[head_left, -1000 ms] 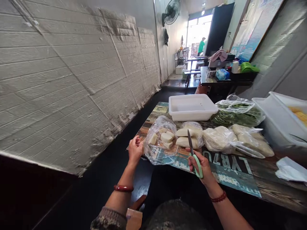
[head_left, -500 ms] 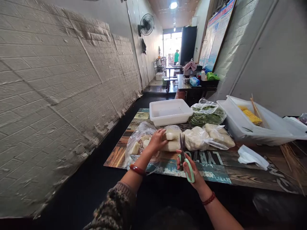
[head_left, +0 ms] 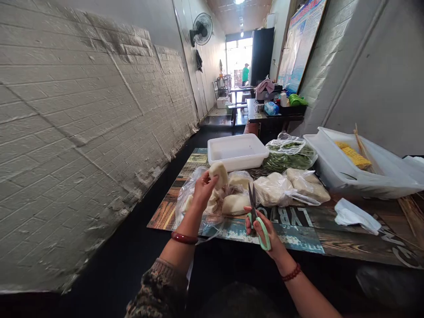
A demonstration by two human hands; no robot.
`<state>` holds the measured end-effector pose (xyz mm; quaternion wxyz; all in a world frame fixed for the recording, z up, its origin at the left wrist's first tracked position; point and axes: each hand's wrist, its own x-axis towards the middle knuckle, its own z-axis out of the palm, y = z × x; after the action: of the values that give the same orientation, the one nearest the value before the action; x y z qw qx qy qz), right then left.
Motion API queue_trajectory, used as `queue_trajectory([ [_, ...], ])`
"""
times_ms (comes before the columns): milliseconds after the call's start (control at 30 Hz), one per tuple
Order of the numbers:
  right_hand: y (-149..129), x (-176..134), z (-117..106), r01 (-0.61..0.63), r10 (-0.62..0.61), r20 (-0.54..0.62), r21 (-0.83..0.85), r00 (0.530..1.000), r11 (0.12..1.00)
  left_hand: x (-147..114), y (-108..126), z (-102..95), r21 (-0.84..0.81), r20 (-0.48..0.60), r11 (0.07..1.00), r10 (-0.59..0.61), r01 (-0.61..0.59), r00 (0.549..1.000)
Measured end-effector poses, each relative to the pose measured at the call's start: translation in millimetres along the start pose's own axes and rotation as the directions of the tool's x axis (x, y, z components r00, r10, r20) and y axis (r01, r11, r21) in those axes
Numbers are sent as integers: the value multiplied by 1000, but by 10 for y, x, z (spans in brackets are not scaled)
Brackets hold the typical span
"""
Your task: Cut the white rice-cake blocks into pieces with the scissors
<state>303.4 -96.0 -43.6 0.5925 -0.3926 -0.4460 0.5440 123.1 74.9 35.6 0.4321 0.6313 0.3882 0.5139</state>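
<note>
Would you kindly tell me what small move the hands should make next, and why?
Probably bring the pale, rounded, doughy-looking slab towards the green-handled metal scissors: the left hand grips the slab, the right hand holds the scissors with their blades pointing away from the wearer, and the two are apart.

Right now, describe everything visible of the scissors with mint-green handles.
The mint-green-handled scissors are in the right hand, which partly covers the looped, plastic-looking grips. Their dark, metallic-looking blades stand slightly parted, tips forward, near the front edge of the wood-patterned tabletop. Whether the blades touch anything is unclear.
</note>
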Motion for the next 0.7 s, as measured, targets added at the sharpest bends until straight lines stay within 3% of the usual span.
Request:
queue_trajectory([
  [133,4,-10,-9,-19,19,-10,10,1000,1000,-201,173,-213,-256,-79,966,-58,36,995],
  [267,-33,-32,4,-35,33,-40,-30,999,999,-554,218,-458,-457,-5,873,-196,172,981],
  [433,-104,-62,182,-104,106,28,-65,994,992,-1016,132,-704,-488,28,786,-421,380,907],
  [567,-63,-48,433,-101,164,191,-301,968,948,-1206,101,-700,-459,10,819,-383,345,924],
  [700,12,-12,615,2,140,231,-526,963,851,-1294,110,-672,-490,98,812,-312,318,945],
])
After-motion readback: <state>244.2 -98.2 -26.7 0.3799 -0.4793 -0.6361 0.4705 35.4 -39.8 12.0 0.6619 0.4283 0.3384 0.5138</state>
